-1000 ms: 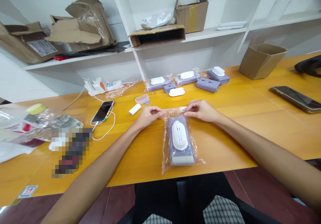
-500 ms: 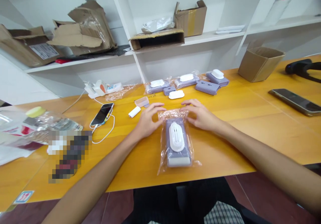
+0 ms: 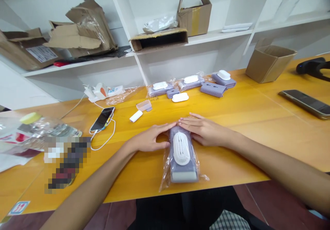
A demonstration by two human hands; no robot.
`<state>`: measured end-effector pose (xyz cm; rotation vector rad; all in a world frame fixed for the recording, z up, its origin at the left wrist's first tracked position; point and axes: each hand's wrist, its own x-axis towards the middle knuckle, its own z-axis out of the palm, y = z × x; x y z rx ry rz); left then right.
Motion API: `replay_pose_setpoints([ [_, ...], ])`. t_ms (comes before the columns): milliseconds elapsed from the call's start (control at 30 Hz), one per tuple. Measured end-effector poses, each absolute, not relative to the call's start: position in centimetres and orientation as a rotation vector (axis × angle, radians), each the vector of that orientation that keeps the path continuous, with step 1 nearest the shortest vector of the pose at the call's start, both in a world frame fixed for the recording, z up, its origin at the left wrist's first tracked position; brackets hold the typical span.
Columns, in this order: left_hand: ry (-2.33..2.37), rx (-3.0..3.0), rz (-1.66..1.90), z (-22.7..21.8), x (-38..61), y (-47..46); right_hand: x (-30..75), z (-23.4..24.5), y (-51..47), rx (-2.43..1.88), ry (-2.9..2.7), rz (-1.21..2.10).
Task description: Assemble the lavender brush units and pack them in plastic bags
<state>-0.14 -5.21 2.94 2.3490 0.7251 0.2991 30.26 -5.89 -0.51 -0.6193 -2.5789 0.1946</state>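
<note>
A clear plastic bag [image 3: 165,173] lies on the orange table [image 3: 257,120] in front of me, holding a lilac box with a white oval device [image 3: 181,148] on top. My left hand [image 3: 149,139] lies flat with fingers stretched out, pressing the bag's far end from the left. From the right, my right hand [image 3: 203,128] presses the same end, fingers flat and together. The fingertips of both hands nearly meet above the box's top edge.
Further back lie more bagged lilac boxes [image 3: 190,81], a loose lilac box [image 3: 213,88], a white oval piece [image 3: 180,97] and a small white stick [image 3: 135,116]. A charging phone [image 3: 102,119] lies left, another phone [image 3: 305,101] right. A cardboard box [image 3: 268,62] stands back right.
Both hands let go of the bag's open end, which they pinched a second ago, and now press flat on it against the box's top.
</note>
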Motion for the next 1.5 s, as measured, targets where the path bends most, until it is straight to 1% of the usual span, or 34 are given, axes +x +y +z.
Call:
replay_pose_setpoints([
  [200, 0.752, 2.37, 0.213, 2.7, -0.6, -4.8, 30.1, -2.0, -4.7, -0.615, -2.527, 0.032],
  [267, 0.787, 2.4, 0.294, 2.0, -0.5, -4.5, 30.0, -2.4, -4.3, -0.614, -2.507, -0.012],
  [433, 0.902, 2.464, 0.641, -0.2, -0.1, -3.7, 30.0, -2.8, -3.3, -0.57, -2.379, -0.039],
  [600, 0.907, 2.449, 0.782, -0.9, -0.7, -2.9, 30.5, -2.5, -2.8, -0.64, -2.324, 0.0],
  [833, 0.964, 2.372, 0.814, -1.2, -1.1, -2.0, 31.1, -2.5, -2.7, -0.685, -2.388, 0.024],
  [967, 1.027, 2.364, 0.791, -1.1, -1.2, -2.0, 31.3, -2.5, -2.8, -0.707, -2.435, 0.167],
  [1133, 1.05, 2.318, 0.801, -1.0, -1.2, -1.9, 31.2, -1.8, -3.4, -0.834, -2.466, 0.361],
  [1367, 1.088, 2.323, 0.73, -0.8, -1.5, -1.7, 30.5, -0.9, -4.3, -0.925, -2.55, 0.239],
  [1500, 1.1, 2.321, 0.697, -0.9, -1.6, -1.6, 30.7, -1.3, -4.0, -0.882, -2.551, 0.261],
])
